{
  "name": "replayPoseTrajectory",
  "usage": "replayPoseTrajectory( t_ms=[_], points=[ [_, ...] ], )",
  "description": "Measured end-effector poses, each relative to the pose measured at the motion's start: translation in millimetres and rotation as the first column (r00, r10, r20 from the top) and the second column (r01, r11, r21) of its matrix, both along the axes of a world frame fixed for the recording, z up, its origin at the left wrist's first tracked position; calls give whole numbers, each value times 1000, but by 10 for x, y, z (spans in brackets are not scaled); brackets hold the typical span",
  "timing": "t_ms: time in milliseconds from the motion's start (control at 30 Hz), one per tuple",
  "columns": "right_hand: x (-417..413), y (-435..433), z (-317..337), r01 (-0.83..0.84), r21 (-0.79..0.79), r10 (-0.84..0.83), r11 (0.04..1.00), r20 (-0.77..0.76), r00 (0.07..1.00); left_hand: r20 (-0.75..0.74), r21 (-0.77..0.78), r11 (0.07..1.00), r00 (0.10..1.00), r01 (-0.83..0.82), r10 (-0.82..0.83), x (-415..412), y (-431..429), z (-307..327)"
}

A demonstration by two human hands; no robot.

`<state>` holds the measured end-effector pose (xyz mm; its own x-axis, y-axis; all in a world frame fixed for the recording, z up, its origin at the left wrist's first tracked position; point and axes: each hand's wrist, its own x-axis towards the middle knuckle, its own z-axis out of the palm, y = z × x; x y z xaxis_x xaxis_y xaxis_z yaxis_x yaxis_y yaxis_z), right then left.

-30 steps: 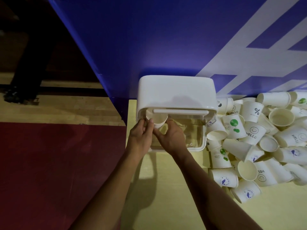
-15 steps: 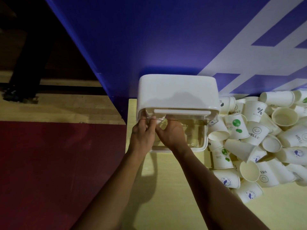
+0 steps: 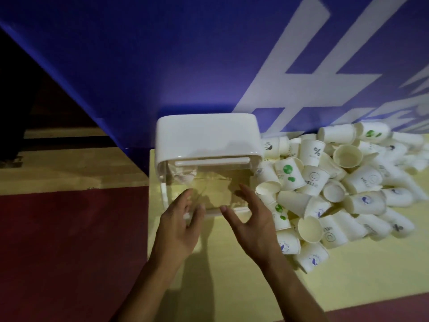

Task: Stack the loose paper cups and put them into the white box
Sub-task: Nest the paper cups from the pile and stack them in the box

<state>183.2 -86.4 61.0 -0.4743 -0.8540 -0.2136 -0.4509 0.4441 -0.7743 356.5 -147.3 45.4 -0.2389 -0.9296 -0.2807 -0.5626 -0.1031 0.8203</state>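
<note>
The white box (image 3: 206, 135) stands at the table's far left against the blue wall, its clear front facing me. Inside its left corner sits a stack of paper cups (image 3: 183, 175), seen dimly through the clear plastic. My left hand (image 3: 178, 226) and my right hand (image 3: 250, 219) hover just in front of the box with fingers spread and straight, holding nothing. A big heap of loose paper cups (image 3: 336, 189) lies on the table right of the box, some printed with green dots, smileys or blue marks.
The pale yellow table (image 3: 232, 275) ends at its left edge just beside the box, with a red and wood floor (image 3: 69, 240) below. The blue wall with white lettering (image 3: 209, 54) closes off the back.
Both hands held a cup stack inside the box's left corner; they have let go and drawn back out toward me, fingers now spread. The stack stays in the box.
</note>
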Motion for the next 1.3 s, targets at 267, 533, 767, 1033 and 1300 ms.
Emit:
replayPoseTrajectory(
  t_ms=[267,533,767,1033,1300],
  points=[
    [-1225,793,502,253,-97,-252,963,26,967,131,-336,842,906,422,-402,-1541,44,386],
    [-2437,1227,493,260,-113,-257,959,41,965,740,-37,525,377,850,-557,-2654,-362,149],
    [-3349,1325,284,276,-67,-272,959,56,961,744,88,523,293,848,-600,-2886,-468,141],
    [-4392,1049,-75,398,77,-401,914,43,915,221,-121,939,931,323,-291,-2976,-365,388],
    [-4780,869,-377,125,232,-136,965,33,990,-188,1,994,976,111,-109,-3281,-70,375]
  ],
)
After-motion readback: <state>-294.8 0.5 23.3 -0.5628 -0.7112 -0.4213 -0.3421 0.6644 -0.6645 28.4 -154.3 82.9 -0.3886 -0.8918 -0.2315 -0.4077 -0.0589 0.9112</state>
